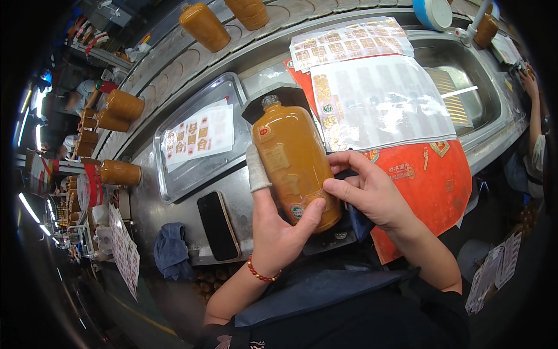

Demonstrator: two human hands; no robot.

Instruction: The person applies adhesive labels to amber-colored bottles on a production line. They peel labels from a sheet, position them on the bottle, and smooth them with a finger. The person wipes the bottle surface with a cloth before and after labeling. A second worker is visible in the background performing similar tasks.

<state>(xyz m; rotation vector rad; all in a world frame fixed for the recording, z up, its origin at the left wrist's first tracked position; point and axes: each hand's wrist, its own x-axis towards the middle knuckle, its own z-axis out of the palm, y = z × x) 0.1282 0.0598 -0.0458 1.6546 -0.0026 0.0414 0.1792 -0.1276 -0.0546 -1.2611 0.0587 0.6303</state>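
Observation:
A caramel-brown glazed bottle [293, 157] with a bare threaded neck leans in front of me, raised decals on its face and a small green-and-red emblem low down. My left hand [279, 232] grips its lower left side, thumb across the front, a pale cloth finger cover [257, 170] on one finger. My right hand [372, 192] is closed at the bottle's lower right, its thumb tip against the glaze. A dark blue cloth [359, 224] shows between its fingers and hangs below; the hand partly hides it. Behind the bottle is a dark angular board [251, 109].
On the left are a metal tray [164, 187] with decal sheets [200, 136], a black phone [218, 225] and a blue rag [171, 251]. Right are a red mat [430, 192], plastic-covered sheets [378, 99] and a sink [494, 104]. Brown bottles [204, 27] line the conveyor [163, 75]. Another person's arm [533, 110] shows far right.

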